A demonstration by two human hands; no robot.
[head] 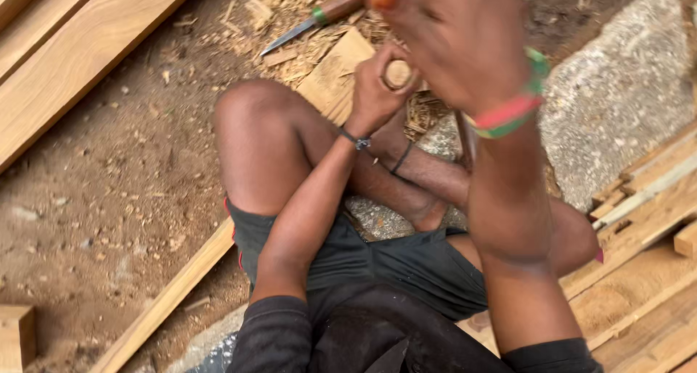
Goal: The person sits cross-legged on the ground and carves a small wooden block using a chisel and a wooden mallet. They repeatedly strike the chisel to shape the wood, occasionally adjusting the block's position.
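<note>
From the head camera, the ground (109, 199) is bare reddish-brown dirt, dusty and strewn with pale wood chips and shavings. Smooth, light-coloured planks (80, 46) with straight grain lie at the upper left, and rougher sawn boards (646, 271) are stacked at the right edge. A large grey stone (617, 90), coarse and speckled, sits at the upper right. A flat square wood block (330, 75), tan and scored with shallow cut lines, rests on the ground just beyond the person's bent knee, ringed by shavings (305, 25).

The left hand (377, 90) is curled tight around a round wooden handle (398, 73), whose pale circular end shows between thumb and fingers right above the block; a dark watch band circles the wrist. The right hand (450, 32) is raised close to the camera and blurred, wrapped around the brown wooden grip of a chisel (319, 17) with a green band and a narrow grey steel blade pointing left over the shavings. How firmly the fingers close there cannot be told through the blur. A red and green bracelet (512, 112) sits on that wrist.
</note>
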